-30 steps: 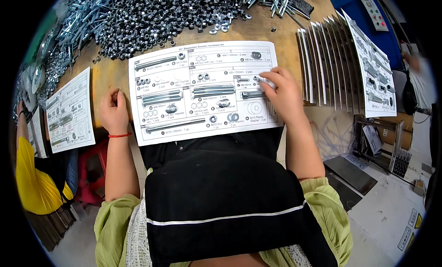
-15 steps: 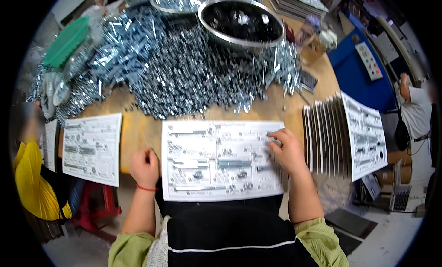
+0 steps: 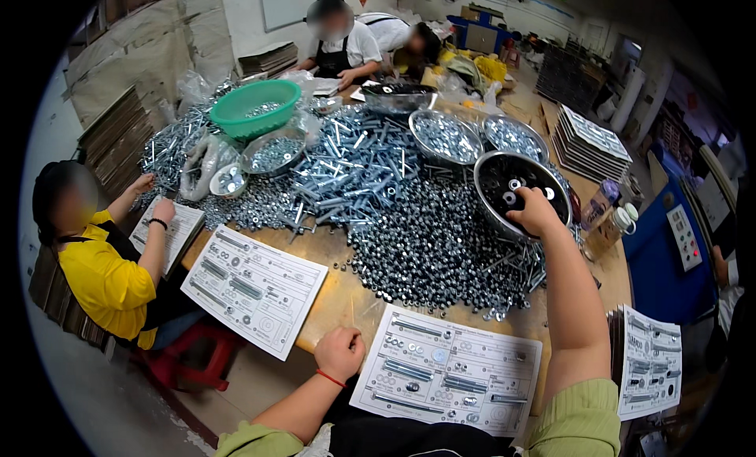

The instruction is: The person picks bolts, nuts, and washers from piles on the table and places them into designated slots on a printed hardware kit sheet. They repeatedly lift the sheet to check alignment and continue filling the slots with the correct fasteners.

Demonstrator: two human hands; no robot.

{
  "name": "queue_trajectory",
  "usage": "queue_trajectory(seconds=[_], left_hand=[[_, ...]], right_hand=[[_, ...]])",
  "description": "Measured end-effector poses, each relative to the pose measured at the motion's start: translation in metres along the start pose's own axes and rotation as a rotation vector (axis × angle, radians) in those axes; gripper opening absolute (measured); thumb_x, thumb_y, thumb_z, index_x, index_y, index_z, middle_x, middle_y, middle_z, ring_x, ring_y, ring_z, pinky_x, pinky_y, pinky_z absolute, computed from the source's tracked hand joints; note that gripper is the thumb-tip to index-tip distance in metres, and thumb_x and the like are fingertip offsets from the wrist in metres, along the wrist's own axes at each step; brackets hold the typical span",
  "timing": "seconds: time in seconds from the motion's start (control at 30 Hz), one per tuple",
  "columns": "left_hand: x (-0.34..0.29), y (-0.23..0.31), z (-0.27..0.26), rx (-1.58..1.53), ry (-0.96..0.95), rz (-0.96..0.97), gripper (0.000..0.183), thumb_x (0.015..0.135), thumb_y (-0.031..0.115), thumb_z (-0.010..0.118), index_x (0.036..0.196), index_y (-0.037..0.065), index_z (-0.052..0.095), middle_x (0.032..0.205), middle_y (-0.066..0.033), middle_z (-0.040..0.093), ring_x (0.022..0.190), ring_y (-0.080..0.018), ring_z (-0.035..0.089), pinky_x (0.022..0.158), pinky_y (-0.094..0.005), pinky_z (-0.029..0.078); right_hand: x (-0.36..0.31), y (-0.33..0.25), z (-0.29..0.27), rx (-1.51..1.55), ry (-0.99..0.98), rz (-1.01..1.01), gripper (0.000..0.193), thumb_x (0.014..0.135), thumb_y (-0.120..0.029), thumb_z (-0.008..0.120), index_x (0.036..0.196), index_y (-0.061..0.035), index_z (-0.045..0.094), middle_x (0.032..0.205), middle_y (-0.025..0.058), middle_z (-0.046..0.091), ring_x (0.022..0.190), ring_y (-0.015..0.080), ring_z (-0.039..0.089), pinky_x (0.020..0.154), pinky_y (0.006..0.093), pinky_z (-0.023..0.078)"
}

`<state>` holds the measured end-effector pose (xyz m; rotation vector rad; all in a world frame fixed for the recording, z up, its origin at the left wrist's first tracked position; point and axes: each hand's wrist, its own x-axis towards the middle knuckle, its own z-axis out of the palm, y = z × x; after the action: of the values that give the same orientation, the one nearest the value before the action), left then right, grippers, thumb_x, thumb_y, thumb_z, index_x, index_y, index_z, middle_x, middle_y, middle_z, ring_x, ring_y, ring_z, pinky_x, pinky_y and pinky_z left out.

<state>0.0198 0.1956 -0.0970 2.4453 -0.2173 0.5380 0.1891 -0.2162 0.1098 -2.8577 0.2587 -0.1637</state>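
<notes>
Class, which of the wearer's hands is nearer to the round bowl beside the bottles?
Right. The right hand reaches over the rim of the bowl; the left hand is well away, beside the printed sheet.

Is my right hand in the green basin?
No, your right hand is over the silver-rimmed bowl, while the green basin sits farther left.

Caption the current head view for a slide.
Right hand at a bowl of washers, curled left hand beside a printed sheet, heaped nuts and bolts on a wooden table.
</notes>
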Motion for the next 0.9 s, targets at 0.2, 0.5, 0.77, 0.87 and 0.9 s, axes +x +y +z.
queue_trajectory(seconds=[0.2, 0.5, 0.77, 0.87, 0.9], left_hand=[[0.001, 0.000, -0.004, -0.017, 0.065, 0.054, 0.003, 0.077, 0.013, 0.066, 0.077, 0.011, 0.068, 0.070, -0.0075, 0.062, 0.064, -0.0291, 0.062, 0.057, -0.0407, 0.049], [0.000, -0.004, 0.006, -0.045, 0.026, 0.041, 0.003, 0.076, 0.012, 0.065, 0.079, 0.011, 0.067, 0.073, -0.0071, 0.062, 0.067, -0.0301, 0.060, 0.058, -0.0423, 0.048], [-0.002, -0.005, 0.007, -0.034, 0.042, 0.065, 0.004, 0.076, 0.011, 0.066, 0.081, 0.011, 0.066, 0.074, -0.0066, 0.062, 0.067, -0.0288, 0.060, 0.060, -0.0409, 0.047], [-0.002, -0.004, 0.005, -0.019, 0.042, 0.068, 0.004, 0.077, 0.011, 0.065, 0.081, 0.011, 0.066, 0.074, -0.0066, 0.062, 0.068, -0.0287, 0.060, 0.060, -0.0409, 0.047], [-0.001, -0.003, 0.004, -0.019, 0.041, 0.070, 0.004, 0.077, 0.011, 0.065, 0.081, 0.011, 0.066, 0.074, -0.0067, 0.062, 0.068, -0.0288, 0.060, 0.060, -0.0410, 0.047]], right_hand=[[0.029, 0.001, 0.008, 0.244, 0.083, -0.098, 0.027, 0.079, -0.017, 0.076, 0.100, -0.0021, 0.071, 0.098, 0.0180, 0.071, 0.094, 0.0328, 0.067, 0.084, 0.0391, 0.052], [0.045, 0.021, 0.002, 0.593, 0.265, 0.054, 0.031, 0.088, -0.027, 0.069, 0.106, -0.0017, 0.073, 0.086, 0.0060, 0.070, 0.073, 0.0148, 0.061, 0.069, 0.0312, 0.048], [0.039, 0.037, 0.008, 0.806, 0.334, 0.146, 0.032, 0.089, -0.027, 0.070, 0.108, -0.0007, 0.072, 0.092, 0.0054, 0.070, 0.074, 0.0137, 0.063, 0.069, 0.0285, 0.047], [0.041, 0.040, 0.010, 0.870, 0.375, 0.169, 0.028, 0.092, -0.027, 0.068, 0.102, -0.0007, 0.072, 0.090, 0.0049, 0.070, 0.071, 0.0134, 0.061, 0.066, 0.0283, 0.047], [0.041, 0.043, 0.009, 0.872, 0.395, 0.168, 0.028, 0.092, -0.027, 0.067, 0.102, -0.0007, 0.072, 0.089, 0.0049, 0.070, 0.071, 0.0131, 0.061, 0.066, 0.0282, 0.047]])
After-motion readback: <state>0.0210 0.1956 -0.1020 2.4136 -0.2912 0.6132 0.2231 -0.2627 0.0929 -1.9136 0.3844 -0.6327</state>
